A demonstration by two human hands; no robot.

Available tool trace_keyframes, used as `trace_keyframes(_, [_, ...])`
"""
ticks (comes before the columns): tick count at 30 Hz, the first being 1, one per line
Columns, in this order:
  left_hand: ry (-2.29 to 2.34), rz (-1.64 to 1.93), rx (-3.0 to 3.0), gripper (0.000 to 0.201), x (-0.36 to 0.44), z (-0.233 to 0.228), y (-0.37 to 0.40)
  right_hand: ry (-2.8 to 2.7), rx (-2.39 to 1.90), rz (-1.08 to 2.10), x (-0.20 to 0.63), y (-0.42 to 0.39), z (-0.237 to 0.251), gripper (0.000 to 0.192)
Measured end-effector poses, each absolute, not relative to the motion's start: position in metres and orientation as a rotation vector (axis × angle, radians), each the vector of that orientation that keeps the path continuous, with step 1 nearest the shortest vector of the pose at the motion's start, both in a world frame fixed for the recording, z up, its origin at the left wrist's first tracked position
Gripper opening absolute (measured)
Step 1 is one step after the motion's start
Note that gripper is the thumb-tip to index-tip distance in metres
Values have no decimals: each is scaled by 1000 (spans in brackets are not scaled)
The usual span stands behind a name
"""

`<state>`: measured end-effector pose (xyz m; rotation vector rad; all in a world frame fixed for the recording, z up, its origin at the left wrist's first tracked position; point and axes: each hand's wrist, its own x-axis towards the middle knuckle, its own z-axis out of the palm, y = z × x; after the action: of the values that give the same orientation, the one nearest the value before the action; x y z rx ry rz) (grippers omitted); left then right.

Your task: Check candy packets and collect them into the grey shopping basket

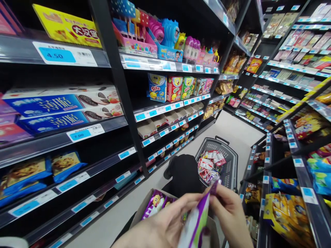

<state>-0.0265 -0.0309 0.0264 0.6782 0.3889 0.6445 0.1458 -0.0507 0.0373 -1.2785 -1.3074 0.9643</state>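
Note:
Both my hands hold a purple, white and green snack packet (198, 220) at the bottom of the view. My left hand (165, 224) grips its left side and my right hand (230, 213) pinches its top right corner. Just below and behind it stands an open cardboard box (144, 206) with more purple packets (155, 205) inside. Beyond my hands a black shopping basket (229, 162) on the floor holds several red and white wrapped sweets (210, 165). A black object (183, 172) lies beside the basket.
Black shelving (113, 69) on the left carries biscuit boxes (62, 106), toy sweets (165, 38) and blue price tags. Snack racks (292, 193) stand close on the right. A narrow light floor aisle (232, 127) runs ahead between them.

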Motion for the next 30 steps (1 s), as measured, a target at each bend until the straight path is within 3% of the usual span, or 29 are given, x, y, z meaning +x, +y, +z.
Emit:
trace_keyframes(2, [376,557,722,94,-24,29,-32,-1377,-1285,947,143,-43,34,15])
trace_keyframes(4, [418,549,713,94,-21,32,-33,-1268,-1303,939,145,-41,30,8])
trace_keyframes(9, [624,981,499,64,-15,42,-33,-987,-950,1046,152,-57,15,46])
trace_keyframes(12, [761,1191,402,58,-12,44,-31,-922,-889,1052,136,-70,8,81])
trace_keyframes(14, [805,1263,371,61,-10,43,-29,-891,-965,997,123,-74,3,89])
trace_keyframes(22, [782,1132,633,56,-26,33,-17,-852,-1066,570,122,-64,-5,68])
trace_keyframes(25, [815,1196,839,71,-34,31,-17,-856,-1060,346,130,-64,0,57])
trace_keyframes(28, [859,1341,904,83,-38,31,-20,-1068,-1115,157,145,-66,5,32])
trace_keyframes(30, [865,1387,1035,70,-44,31,-20,-1340,-1056,134,160,-67,10,29])
